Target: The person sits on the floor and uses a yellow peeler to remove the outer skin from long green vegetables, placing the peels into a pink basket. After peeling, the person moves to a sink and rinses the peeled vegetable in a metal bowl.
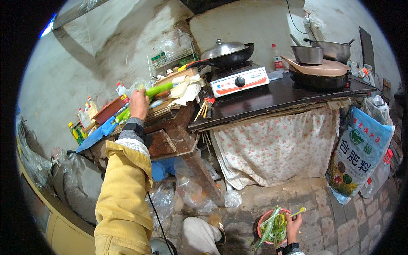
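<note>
My left hand [139, 103] reaches to the cluttered side table, its fingers closed round the end of a long green vegetable [159, 89], perhaps a cucumber. More green vegetables [122, 116] lie just left of the wrist, on a blue plastic bag [103, 130]. Low at the right, my right hand [292, 225] grips a yellow-green peeler [298, 212] at the rim of a pink bowl [260, 220]. Green peelings [273, 228] fill this bowl, and some hang over its edge. The peeler's far end is partly hidden by the hand.
A gas stove [240, 82] bearing a lidded wok [234, 55] stands on the black table [287, 95]. Steel pots [307, 54] are stacked at its right end. A blue printed sack [360, 153] leans beside the floral curtain [277, 146]. Plastic bags [191, 191] lie beneath the side table.
</note>
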A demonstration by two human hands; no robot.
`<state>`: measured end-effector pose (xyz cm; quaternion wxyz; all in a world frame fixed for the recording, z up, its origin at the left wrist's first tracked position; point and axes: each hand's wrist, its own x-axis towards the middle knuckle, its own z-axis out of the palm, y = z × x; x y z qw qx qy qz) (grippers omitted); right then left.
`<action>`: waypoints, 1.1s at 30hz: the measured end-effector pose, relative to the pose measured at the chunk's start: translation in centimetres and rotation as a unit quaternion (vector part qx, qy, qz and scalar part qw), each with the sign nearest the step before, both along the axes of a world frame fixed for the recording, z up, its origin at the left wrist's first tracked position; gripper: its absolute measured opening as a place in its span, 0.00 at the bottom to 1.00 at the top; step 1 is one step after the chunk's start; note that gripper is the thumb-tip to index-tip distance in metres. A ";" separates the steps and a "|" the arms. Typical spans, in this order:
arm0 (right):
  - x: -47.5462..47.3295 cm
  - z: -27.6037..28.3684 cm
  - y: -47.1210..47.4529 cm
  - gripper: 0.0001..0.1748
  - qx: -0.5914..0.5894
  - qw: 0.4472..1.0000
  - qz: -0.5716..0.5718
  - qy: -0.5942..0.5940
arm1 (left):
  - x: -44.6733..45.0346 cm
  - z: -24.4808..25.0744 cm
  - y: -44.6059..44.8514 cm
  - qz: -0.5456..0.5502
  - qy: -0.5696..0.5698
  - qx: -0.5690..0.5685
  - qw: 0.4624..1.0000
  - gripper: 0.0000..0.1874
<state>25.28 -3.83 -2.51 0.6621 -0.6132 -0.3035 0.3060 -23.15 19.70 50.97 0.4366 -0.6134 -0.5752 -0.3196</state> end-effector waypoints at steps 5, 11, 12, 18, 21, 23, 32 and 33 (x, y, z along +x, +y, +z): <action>0.3 -0.6 0.1 0.15 0.034 0.998 0.020 0.039 | -0.6 -0.2 0.8 0.045 0.019 0.033 0.998 0.18; 1.4 -1.9 -0.6 0.18 -0.001 0.998 0.025 0.049 | 5.4 0.2 -2.3 -0.132 0.036 0.157 0.978 0.17; 1.5 -2.2 -0.7 0.17 -0.016 0.999 0.013 0.033 | 7.5 -1.4 -3.5 -0.198 0.012 0.159 0.967 0.15; 3.0 -2.4 -1.8 0.16 -0.114 0.989 0.014 -0.089 | 20.3 -23.5 -9.5 -0.386 -0.176 -0.040 0.904 0.07; 2.7 -1.8 -1.7 0.18 -0.141 0.988 0.007 -0.068 | 25.2 -37.9 -9.9 -0.397 -0.440 -0.297 0.749 0.04; 2.1 -1.2 -1.4 0.13 -0.135 0.990 0.038 -0.032 | 25.8 -47.1 -10.6 -0.327 -0.602 -0.444 0.577 0.06; 0.4 0.7 -0.2 0.11 -0.196 0.976 0.086 0.038 | 18.2 -80.8 -23.9 -0.173 -0.463 -0.782 0.379 0.05; 0.2 0.4 -0.1 0.11 -0.183 0.978 0.096 0.041 | 18.6 -82.7 -25.0 -0.198 -0.561 -0.734 0.327 0.07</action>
